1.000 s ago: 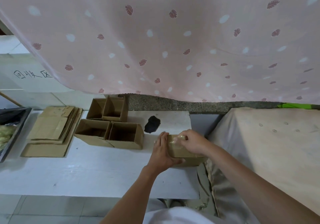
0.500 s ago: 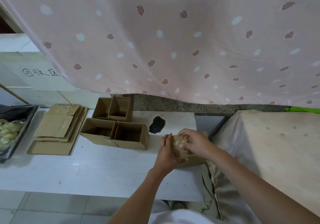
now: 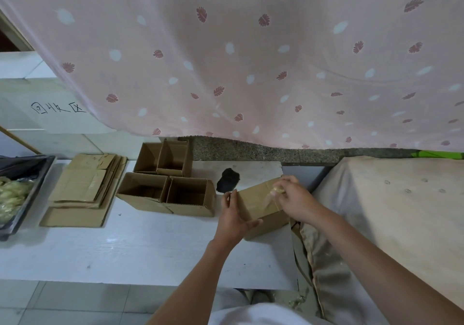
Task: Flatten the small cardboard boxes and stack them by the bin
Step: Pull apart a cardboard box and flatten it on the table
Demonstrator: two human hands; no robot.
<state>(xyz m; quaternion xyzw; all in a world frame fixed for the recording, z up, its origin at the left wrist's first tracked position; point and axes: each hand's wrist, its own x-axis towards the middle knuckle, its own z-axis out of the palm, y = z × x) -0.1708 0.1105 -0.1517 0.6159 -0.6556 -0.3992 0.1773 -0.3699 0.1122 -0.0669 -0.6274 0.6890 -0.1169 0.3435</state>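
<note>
Two hands on one closed box (image 3: 261, 205) right now. The right hand (image 3: 293, 197) has its fingertips (image 3: 276, 191) bunched together, pinching a crumpled wad of clear tape (image 3: 274, 189) on the box's top face. The left hand (image 3: 232, 218) clamps the near left corner, thumb (image 3: 252, 223) hooked along the front edge and the other fingers standing up against the left side.

What I'd worry about: that tape looks thin and already scrunched, so a hard yank could snap it and leave the seam sealed, or peel off cardboard skin with it. The box also sits right at the edge of the white table (image 3: 140, 244) on the right-hand side of the grip, next to a gap and the beige cloth (image 3: 326, 262). If the left hand's brace slips while the right pulls, my guess is the box skids or tips off that way.

Just left of the left hand stand the open boxes (image 3: 187, 194), four of them in two rows, not yet flattened. A sideways jerk could knock into the nearest one. There's a black patch (image 3: 227, 180) on the table just beyond the fingers; can't tell what it is.

Further left lies the flattened stack (image 3: 82, 186), and past it the dark bin (image 3: 27, 189) at the frame edge. So every finished piece has to travel over the open boxes.
</note>
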